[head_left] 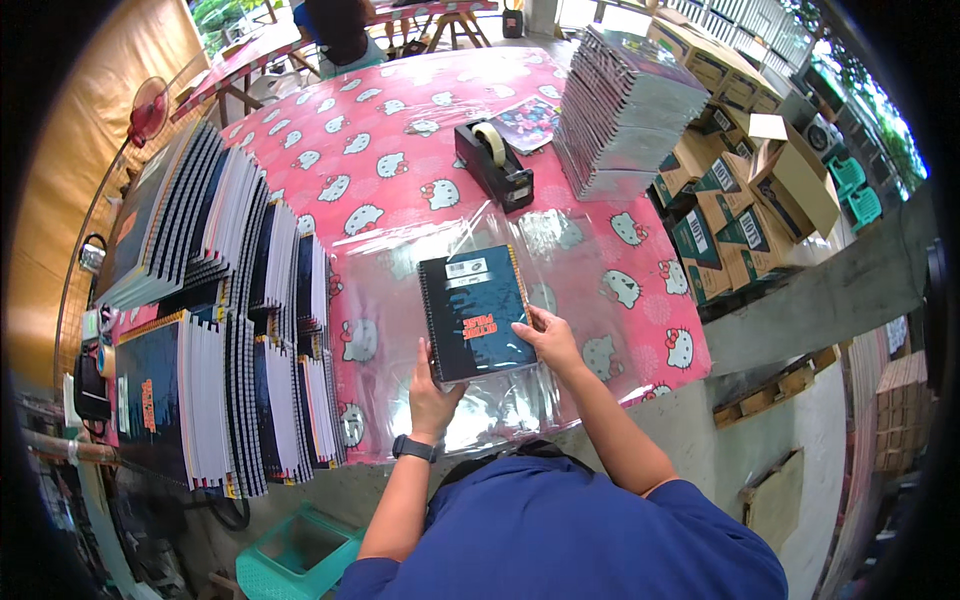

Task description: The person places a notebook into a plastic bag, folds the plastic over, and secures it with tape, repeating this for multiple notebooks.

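A dark blue spiral-bound notebook (475, 310) with orange lettering and a white label lies in front of me, on a sheet of clear plastic (390, 290) spread over the table. My left hand (432, 402), a black watch on its wrist, grips the notebook's lower left corner. On the lower right edge, my right hand (553, 340) is closed with the thumb over the cover and the fingers partly hidden. Beyond the notebook stands a black tape dispenser (495, 165) with a roll of tape.
Stacks of spiral notebooks (215, 400) crowd the table's left side. A tall stack of plastic-wrapped notebooks (625, 115) rises at the far right, beside open cardboard boxes (730, 215). A pink cat-patterned tablecloth (385, 165) covers the table. A green plastic stool (300, 555) stands below left.
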`<state>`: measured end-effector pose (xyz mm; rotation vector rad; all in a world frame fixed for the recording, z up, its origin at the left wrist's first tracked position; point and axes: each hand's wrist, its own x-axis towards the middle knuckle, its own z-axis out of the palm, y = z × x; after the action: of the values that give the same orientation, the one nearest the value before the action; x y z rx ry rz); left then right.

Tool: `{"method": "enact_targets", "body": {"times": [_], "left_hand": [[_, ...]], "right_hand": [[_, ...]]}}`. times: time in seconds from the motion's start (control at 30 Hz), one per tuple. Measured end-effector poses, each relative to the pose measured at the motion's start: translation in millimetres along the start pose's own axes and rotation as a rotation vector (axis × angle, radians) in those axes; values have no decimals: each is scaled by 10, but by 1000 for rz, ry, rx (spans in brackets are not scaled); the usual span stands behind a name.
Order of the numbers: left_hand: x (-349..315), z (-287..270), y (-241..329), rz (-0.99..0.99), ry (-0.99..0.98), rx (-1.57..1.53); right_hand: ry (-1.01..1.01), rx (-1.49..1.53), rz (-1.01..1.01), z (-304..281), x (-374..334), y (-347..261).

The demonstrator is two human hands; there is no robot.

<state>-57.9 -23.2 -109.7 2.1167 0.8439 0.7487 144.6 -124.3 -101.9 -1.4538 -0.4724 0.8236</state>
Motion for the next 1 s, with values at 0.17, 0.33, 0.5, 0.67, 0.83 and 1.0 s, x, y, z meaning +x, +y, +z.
{"method": "enact_targets", "body": {"times": [0.17, 0.33, 0.5, 0.67, 0.83, 1.0], "left_hand": [[-10, 105, -44, 39, 154, 81], [-26, 127, -22, -9, 209, 94], [241, -240, 2, -371, -228, -658], [940, 70, 81, -485, 31, -349], [874, 183, 81, -315, 0, -227], [848, 98, -114, -354, -24, -282]], "right_hand": [[-20, -63, -30, 3, 32, 23], [19, -105, 7, 72, 1, -53], [23, -324, -59, -97, 157, -32], [-201, -216, -10, 38, 366, -60], [-20, -432, -201, 27, 320, 43], [29, -225, -146, 93, 415, 192]]}}
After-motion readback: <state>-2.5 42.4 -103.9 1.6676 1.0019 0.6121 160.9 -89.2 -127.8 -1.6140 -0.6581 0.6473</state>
